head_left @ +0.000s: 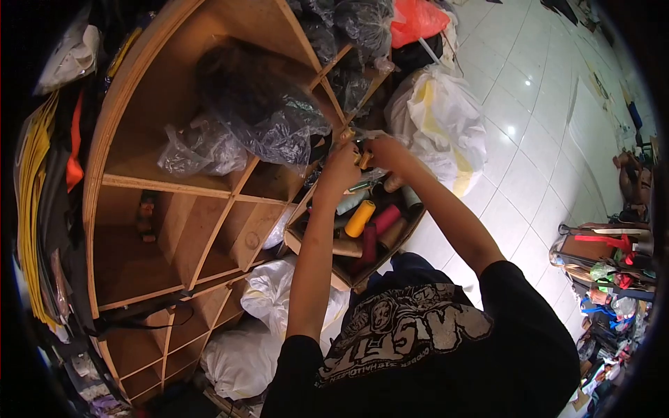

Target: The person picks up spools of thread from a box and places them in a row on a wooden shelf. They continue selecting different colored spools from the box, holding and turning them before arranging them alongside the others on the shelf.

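Both of my hands meet over the far end of an open cardboard box (293, 240) of thread spools. My left hand (340, 169) is closed, its fingers curled beside a small gold-coloured piece (364, 161). My right hand (387, 152) is pinched at that same piece from the other side. What each hand grips is mostly hidden by the fingers, and I cannot tell its kind. Below them in the box lie a yellow-orange thread spool (359, 219), a dark red spool (369, 244), a magenta spool (387, 218) and a tan spool (347, 248).
Wooden cubby shelving (167, 187) stands on the left, with clear plastic bags (275, 132) in an upper compartment. A white sack (442, 129) rests beyond my right forearm, and white bags (240, 362) lie below the shelves. Piled goods (613, 313) line the right side of the tiled floor (512, 157).
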The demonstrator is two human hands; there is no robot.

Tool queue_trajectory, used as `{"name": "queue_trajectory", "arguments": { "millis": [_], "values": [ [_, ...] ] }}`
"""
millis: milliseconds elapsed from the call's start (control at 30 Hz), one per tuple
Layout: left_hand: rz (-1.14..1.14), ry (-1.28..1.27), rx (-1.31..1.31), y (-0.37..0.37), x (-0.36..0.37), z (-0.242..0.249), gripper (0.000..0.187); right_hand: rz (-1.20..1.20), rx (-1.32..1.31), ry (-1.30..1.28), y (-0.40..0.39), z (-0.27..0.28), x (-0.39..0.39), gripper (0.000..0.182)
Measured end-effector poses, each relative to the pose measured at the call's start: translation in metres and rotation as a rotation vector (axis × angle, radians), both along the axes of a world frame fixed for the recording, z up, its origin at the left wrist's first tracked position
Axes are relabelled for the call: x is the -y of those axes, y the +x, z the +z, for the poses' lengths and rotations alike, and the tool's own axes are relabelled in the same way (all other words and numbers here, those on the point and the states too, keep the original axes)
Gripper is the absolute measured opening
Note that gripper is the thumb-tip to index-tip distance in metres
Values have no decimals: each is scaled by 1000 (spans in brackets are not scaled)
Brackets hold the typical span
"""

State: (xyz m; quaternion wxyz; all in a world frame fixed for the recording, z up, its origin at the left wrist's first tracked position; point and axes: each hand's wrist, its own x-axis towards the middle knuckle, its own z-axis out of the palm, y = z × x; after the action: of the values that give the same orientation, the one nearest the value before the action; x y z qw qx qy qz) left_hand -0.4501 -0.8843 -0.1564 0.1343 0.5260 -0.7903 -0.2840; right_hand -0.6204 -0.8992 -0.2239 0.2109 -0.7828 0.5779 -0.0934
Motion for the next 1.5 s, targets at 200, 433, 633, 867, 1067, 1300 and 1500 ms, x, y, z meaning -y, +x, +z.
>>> {"name": "queue_trajectory", "arguments": {
  "millis": [200,433,633,867,1067,1300,1500],
  "values": [
    [-43,107,-278,15,-17,20,54,23,-46,10,12,23,-3,35],
    [294,447,-1416,38,-58,59,48,-157,475,40,8,128,-49,39],
    [331,126,-1041,57,-80,111,40,-162,1106,426,25,187,-77,46],
    [210,-122,-826,98,-106,132,34,85,1095,493,70,206,-85,43],
    [544,108,-1677,154,-133,136,24,128,1285,591,123,223,-94,59],
    [577,234,-1962,224,-164,124,35,178,1410,615,196,215,-102,46],
    [674,54,-1803,265,-184,115,31,186,1276,432,263,211,-113,42]
  ]
}}
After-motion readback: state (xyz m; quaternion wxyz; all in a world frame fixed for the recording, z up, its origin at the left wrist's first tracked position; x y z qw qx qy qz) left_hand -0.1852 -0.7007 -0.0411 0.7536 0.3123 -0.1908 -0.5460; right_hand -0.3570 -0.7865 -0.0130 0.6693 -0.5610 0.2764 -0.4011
